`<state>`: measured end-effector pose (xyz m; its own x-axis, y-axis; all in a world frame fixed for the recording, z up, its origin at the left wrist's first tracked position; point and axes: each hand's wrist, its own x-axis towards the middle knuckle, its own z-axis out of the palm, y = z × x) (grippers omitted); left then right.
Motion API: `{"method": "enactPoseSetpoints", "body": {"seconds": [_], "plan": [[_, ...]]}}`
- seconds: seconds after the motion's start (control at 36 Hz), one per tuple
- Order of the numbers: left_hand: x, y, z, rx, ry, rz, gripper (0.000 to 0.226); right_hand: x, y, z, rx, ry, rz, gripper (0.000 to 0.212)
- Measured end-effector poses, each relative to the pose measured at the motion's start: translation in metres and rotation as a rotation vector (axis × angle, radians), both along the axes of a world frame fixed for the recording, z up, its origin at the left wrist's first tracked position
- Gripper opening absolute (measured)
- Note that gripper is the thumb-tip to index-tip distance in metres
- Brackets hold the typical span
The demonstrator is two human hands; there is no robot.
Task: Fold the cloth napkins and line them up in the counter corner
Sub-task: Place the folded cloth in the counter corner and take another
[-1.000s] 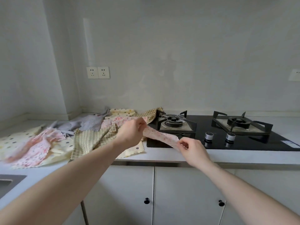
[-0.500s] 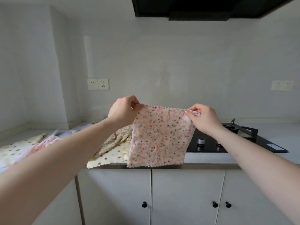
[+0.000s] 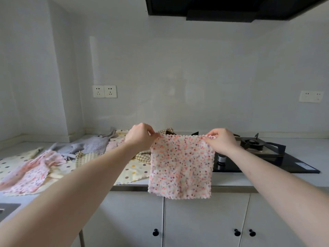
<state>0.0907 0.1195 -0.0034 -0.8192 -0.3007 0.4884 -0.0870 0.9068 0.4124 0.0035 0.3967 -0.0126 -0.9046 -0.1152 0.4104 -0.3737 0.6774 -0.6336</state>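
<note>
The speckled napkin (image 3: 180,166), bunched a second before, now hung flat; left hand (image 3: 140,138) and right hand (image 3: 219,140) pinched its top corners; folding could begin.

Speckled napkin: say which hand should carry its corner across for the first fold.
Left, probably. The left hand and right hand each pinch a top corner of the napkin, but the stove crowds the right.

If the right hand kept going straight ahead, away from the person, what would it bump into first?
Probably the stove: the right hand, pinching the napkin by a top corner, sits just in front of the burner. If it passes above that, the wall comes next. Depth is hard to judge here.
</note>
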Motion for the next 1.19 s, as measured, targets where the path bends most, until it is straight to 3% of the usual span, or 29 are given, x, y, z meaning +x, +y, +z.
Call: {"method": "enactPoseSetpoints", "body": {"seconds": [0.28, 0.64, 0.97, 1.19], "plan": [[-0.056, -0.009, -0.026, 0.356, -0.041, -0.052, 0.033, -0.062, -0.02, -0.021, -0.179, -0.18, -0.012, 0.013], [-0.079, -0.025, -0.055, 0.391, -0.007, -0.134, 0.015, -0.087, -0.021, -0.039, -0.119, -0.076, 0.117, 0.009], [-0.043, -0.027, -0.083, 0.161, -0.109, -0.195, 0.008, -0.047, 0.008, -0.073, 0.178, -0.045, 0.195, 0.016], [-0.02, -0.02, -0.097, -0.032, -0.237, -0.206, 0.008, -0.03, 0.02, -0.098, 0.253, -0.082, 0.235, 0.016]]}}
